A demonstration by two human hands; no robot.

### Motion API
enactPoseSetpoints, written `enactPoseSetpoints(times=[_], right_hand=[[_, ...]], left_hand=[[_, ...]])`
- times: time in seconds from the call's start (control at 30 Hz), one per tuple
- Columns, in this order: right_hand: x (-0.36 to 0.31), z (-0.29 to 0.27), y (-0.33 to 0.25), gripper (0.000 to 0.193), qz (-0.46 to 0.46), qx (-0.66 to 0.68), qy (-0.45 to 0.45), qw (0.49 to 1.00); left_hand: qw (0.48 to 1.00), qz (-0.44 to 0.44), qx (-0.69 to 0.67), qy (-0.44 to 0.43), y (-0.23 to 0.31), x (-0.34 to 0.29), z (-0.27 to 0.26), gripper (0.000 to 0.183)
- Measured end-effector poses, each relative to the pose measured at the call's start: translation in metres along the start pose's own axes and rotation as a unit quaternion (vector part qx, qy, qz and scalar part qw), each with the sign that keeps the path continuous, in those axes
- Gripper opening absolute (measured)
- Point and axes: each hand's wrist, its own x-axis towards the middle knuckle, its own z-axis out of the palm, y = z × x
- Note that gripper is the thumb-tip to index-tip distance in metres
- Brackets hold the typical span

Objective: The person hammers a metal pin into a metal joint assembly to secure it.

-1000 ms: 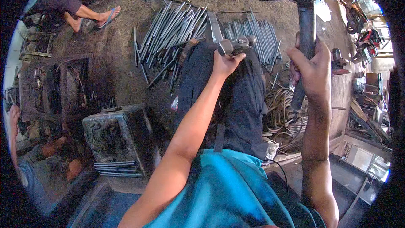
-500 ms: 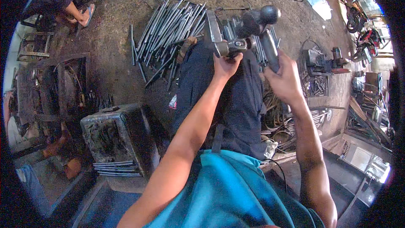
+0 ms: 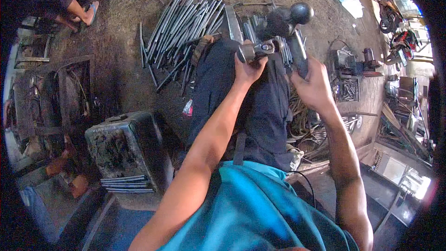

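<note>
My left hand (image 3: 250,69) is closed around the near end of a worn metal piece with a round fitting (image 3: 256,52). A long flat bar (image 3: 233,23) reaches away from it. My right hand (image 3: 315,86) is wrapped round a thick grey metal handle (image 3: 298,53), just right of that piece. Beyond the handle is a dark, rounded part with a black ball (image 3: 302,13) on its end; how these join is unclear. Both hands are above my dark trousers, near the knees. The left fingertips are partly hidden by the metal.
Many thin metal rods (image 3: 183,30) lie heaped on the dirt floor ahead. A dark block-like case (image 3: 123,153) stands at left, with several rods (image 3: 127,184) across it. Another person's sandalled foot (image 3: 92,13) is far left. A small machine (image 3: 346,62) stands at right.
My hands keep the same grips and nearly the same places in the picture. The view has shifted slightly, so the rods and floor sit a little farther left and higher.
</note>
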Motion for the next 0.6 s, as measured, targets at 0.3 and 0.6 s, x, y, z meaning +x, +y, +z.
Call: enactPoseSetpoints(times=[0.3, 0.6], right_hand=[[-0.004, -0.039, -0.055, 0.023, 0.038, 0.184, 0.119, 0.975], [0.009, 0.004, -0.009, 0.041, 0.017, 0.022, -0.005, 1.0]], left_hand=[[0.805, 0.213, 0.547, 0.086, 0.004, -0.004, 0.005, 0.02], [0.846, 0.183, 0.501, 0.025, -0.001, 0.012, -0.032, 0.02]])
